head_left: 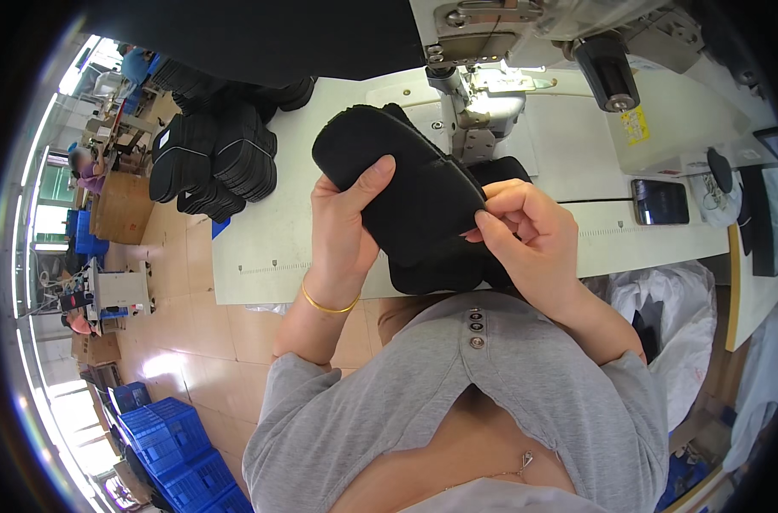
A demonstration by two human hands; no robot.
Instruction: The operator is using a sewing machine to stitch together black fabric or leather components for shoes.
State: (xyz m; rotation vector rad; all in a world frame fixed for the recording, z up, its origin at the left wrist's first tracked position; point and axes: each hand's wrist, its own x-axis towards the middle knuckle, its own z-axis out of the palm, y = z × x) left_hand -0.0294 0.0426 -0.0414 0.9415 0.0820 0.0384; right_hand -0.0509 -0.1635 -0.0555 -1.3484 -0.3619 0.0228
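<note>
Black pad (pixel 414 201), clasped by left hand (pixel 348 203), edge pinched by right hand (pixel 536 231); blue crates (pixel 171 436), stacked; white bag (pixel 693 342), contents unclear.

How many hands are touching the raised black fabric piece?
2: the left hand grips the black fabric piece at its left side; the right hand pinches its lower right edge. No other hand appears hidden there.

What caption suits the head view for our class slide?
Left hand and right hand hold a black pad near a sewing machine.
</note>
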